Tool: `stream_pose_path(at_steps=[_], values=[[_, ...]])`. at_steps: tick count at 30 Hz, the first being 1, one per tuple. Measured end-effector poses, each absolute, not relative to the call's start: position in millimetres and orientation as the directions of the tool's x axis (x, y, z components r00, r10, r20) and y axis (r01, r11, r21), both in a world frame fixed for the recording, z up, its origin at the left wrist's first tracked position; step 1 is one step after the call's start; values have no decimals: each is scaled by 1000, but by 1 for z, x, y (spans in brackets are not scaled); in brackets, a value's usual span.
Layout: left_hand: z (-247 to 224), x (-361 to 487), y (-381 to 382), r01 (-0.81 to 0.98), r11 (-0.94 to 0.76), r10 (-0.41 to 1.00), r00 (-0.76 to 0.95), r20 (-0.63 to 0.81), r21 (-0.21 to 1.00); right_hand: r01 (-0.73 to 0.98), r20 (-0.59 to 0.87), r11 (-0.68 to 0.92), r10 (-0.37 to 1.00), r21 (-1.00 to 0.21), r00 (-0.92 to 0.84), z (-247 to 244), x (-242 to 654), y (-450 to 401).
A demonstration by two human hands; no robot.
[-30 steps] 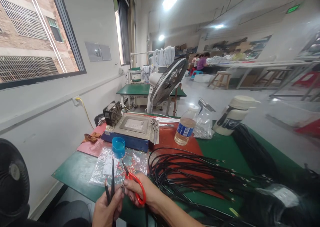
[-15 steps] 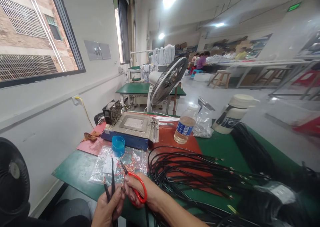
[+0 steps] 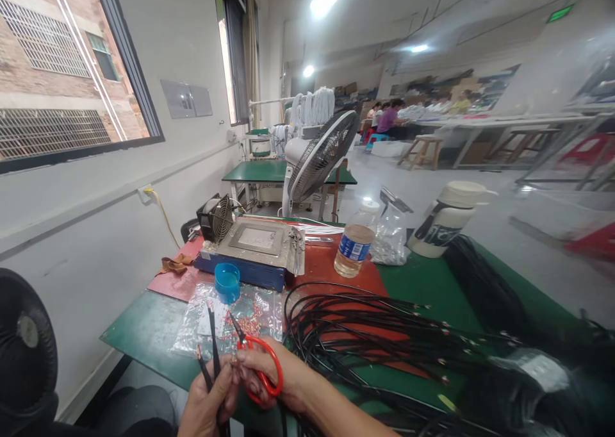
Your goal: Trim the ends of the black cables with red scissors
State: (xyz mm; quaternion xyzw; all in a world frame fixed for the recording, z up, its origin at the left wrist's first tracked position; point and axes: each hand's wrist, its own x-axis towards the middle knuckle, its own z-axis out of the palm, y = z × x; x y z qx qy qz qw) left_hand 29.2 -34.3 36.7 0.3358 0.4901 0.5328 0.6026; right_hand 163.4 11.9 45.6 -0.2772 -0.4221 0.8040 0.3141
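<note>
At the table's near edge my left hand [image 3: 206,400] pinches two thin black cables [image 3: 212,341] that stick upward. My right hand [image 3: 269,374] touches it and holds red-handled scissors [image 3: 257,360] with the blades pointing up and left. A clear plastic bag of small red parts [image 3: 240,315] lies just beyond both hands. A big loose bundle of black cables [image 3: 379,338] spreads over the table to the right of my right hand.
A blue cap [image 3: 227,282] and a flat metal machine [image 3: 254,248] stand behind the bag, with a small fan [image 3: 215,218] at its left. A water bottle [image 3: 354,248], a clear bag [image 3: 391,235] and a white jug [image 3: 444,219] stand farther right. People sit at distant tables.
My hands have stayed together at the table's edge. The black cable ends tilted slightly left, and the scissors shifted a little with my right hand.
</note>
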Motion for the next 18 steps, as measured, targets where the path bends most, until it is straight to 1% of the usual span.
stream_pose_path(at_steps=[4,7,11,18], values=[[37,27,-33,-308,215,974,1,-226,927,-278,-163,-427,748,-860,-644,49,164,11],[39,26,-34,-276,204,979,34,-203,939,-239,-168,-406,745,-882,-645,53,166,10],[40,25,-35,-243,213,977,45,-209,946,-190,-172,-383,732,-904,-659,54,167,10],[32,20,-36,-234,201,980,60,-192,951,-163,-222,-419,727,-893,-650,50,166,9]])
